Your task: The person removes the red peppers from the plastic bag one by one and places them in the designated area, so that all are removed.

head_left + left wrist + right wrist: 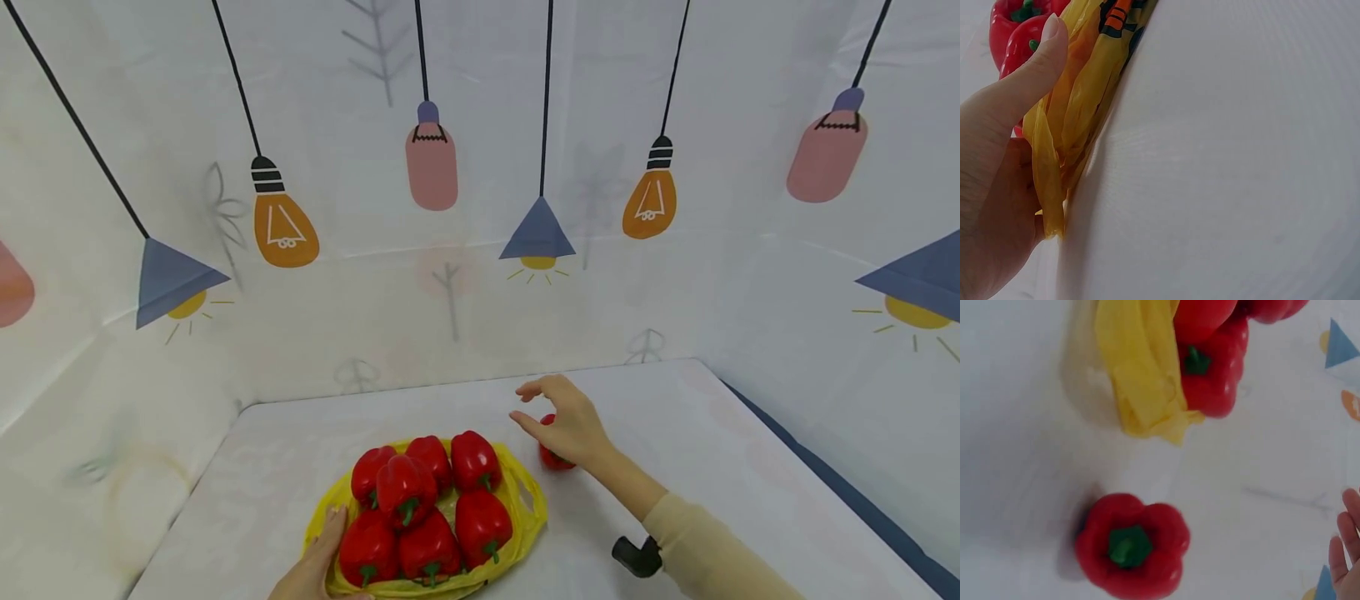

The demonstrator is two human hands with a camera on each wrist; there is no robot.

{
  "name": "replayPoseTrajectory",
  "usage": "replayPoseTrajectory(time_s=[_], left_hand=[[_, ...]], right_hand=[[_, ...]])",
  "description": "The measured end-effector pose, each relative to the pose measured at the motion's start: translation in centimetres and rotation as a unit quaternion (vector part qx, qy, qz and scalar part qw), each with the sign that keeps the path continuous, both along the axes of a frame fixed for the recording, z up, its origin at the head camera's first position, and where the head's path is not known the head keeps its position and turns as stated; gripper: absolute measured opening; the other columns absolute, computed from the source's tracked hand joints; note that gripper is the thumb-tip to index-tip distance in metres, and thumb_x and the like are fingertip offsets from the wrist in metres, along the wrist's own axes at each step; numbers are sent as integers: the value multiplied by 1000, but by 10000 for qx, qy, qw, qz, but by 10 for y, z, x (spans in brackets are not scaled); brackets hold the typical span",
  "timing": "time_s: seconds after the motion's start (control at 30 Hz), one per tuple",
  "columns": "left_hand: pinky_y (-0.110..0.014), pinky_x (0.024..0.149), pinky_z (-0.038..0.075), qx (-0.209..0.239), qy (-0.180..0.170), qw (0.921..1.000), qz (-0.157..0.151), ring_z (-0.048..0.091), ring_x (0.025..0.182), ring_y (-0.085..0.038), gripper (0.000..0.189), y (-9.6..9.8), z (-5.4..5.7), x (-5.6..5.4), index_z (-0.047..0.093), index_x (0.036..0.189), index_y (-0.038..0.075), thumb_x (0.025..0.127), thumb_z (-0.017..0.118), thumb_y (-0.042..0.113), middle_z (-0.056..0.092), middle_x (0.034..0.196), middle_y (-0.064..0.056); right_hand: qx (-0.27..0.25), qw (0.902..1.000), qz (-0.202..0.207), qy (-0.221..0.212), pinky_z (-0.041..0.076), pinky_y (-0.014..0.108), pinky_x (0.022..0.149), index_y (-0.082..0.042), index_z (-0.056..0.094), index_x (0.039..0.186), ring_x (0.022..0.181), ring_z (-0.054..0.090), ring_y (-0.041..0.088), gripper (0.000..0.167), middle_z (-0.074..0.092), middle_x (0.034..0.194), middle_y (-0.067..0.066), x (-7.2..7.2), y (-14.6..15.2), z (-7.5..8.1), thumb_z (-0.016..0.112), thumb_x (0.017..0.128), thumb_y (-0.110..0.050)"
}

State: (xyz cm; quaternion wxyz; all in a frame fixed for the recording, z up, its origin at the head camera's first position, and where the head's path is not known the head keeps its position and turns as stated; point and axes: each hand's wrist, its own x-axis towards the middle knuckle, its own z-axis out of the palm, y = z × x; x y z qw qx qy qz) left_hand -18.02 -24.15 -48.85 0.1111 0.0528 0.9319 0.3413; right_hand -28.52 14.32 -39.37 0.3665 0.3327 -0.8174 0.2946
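Several red bell peppers [405,482] with green stems are piled in a yellow plastic bag [534,518], whose rim is spread open round them. My left hand [318,557] grips the bag's near left side; in the left wrist view its thumb [1047,59] lies over the rim beside a pepper and the fingers are partly hidden behind the plastic. One lone bell pepper [1138,547] rests on the table right of the bag. Over it is my right hand [566,421], thumb and fingers apart with nothing between them, partly covering that pepper in the head view.
A white-covered table [300,433] carries everything. Behind it and at the sides hangs a pale cloth [480,317] printed with lamps and bulbs. A black wrist mount [637,556] sits by the right sleeve [712,546]. Dark blue shows along the table's right edge.
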Motion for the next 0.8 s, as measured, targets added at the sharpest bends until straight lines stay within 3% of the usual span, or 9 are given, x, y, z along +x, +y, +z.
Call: replayPoseTrajectory(time_s=[0.1,0.43,0.8], left_hand=[[-64,101,33,-45,-8,10000,-8,20,138,-49,123,-1,1,1,14,151,-5,68,79,57,17,154,-28],[-65,102,31,27,-253,9996,159,18,139,-49,124,1,2,3,11,153,-1,67,79,58,15,156,-26],[-66,103,29,105,-213,9996,178,17,139,-49,124,3,3,4,11,153,0,67,79,58,14,157,-25]], right_hand=[[-52,9993,359,68,54,34,76,-11,67,100,90,60,15,32,66,91,-2,5,-8,7,84,73,-16],[-2,9919,1240,-276,52,29,79,-12,64,111,98,56,13,43,65,100,-4,21,-33,20,84,74,-23],[139,9850,1553,-745,50,27,82,-15,61,117,102,53,10,50,65,103,-6,25,-63,24,84,74,-24]])
